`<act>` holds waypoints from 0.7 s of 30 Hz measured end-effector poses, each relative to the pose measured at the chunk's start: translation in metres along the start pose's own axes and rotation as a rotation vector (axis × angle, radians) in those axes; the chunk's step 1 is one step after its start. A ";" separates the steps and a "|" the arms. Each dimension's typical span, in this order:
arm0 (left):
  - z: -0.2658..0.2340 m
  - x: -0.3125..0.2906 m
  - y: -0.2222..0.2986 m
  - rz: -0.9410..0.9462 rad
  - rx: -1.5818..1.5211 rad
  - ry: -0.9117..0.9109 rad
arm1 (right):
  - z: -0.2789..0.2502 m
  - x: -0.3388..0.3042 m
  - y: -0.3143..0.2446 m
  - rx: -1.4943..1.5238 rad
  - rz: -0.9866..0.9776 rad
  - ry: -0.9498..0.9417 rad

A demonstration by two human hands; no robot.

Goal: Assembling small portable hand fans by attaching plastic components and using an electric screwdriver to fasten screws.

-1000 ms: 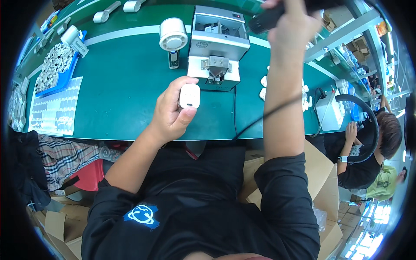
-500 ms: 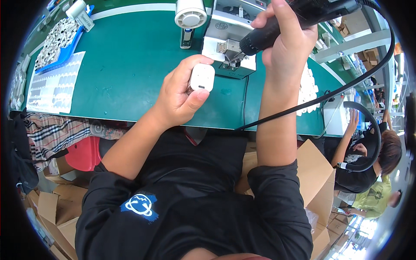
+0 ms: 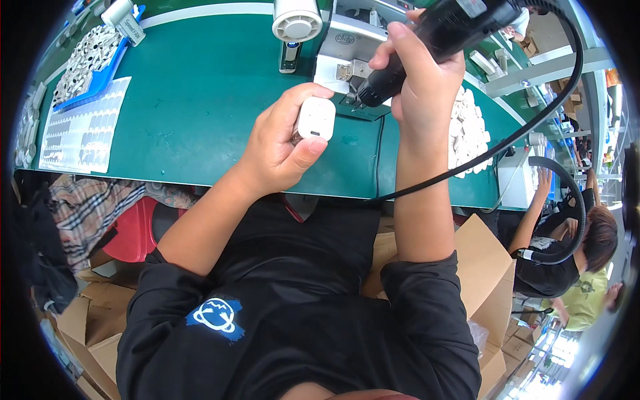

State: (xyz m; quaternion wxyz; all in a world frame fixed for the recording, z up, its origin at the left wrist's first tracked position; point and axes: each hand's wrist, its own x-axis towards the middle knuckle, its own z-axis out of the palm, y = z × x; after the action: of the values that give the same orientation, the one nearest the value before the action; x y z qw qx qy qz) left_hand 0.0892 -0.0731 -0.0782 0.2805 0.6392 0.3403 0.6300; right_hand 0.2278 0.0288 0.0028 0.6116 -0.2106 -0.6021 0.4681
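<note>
My left hand [image 3: 273, 150] is closed around a white handheld fan body [image 3: 316, 119], its rounded end with a small port facing up. In my right hand [image 3: 429, 90] I grip a black electric screwdriver [image 3: 460, 25], tilted so its nose points down and left. The screwdriver's tip is at the front of a grey screw feeder [image 3: 348, 43]; whether it touches cannot be told. Just left of the feeder stands a white handheld fan [image 3: 297, 21] with a round grille.
On the green table [image 3: 200, 100], a blue tray [image 3: 101, 81] of small white parts lies left beside a sticker sheet [image 3: 83, 133]. White parts [image 3: 469, 130] are piled right of my forearm. The screwdriver's black cable [image 3: 493, 153] crosses my right forearm. Co-workers sit at far right.
My right hand and the screwdriver have moved left and a little nearer to me, across the feeder's front. My left hand has shifted slightly right with the fan body.
</note>
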 end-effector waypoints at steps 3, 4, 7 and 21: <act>0.001 0.002 0.000 -0.005 0.014 -0.004 | -0.003 0.000 -0.015 0.071 -0.057 -0.013; 0.001 0.002 0.002 -0.009 0.012 -0.011 | -0.002 0.001 -0.029 0.090 -0.086 -0.072; 0.001 0.005 0.008 -0.020 0.065 -0.043 | 0.028 0.002 -0.079 0.113 -0.063 0.129; -0.002 0.002 0.006 0.059 0.184 -0.016 | 0.043 0.000 -0.083 0.209 -0.067 -0.043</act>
State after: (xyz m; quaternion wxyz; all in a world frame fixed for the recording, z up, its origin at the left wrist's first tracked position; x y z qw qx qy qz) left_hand 0.0874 -0.0751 -0.0724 0.2045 0.6772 0.3755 0.5989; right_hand 0.2140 -0.0232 0.0788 0.6323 -0.1153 -0.5700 0.5118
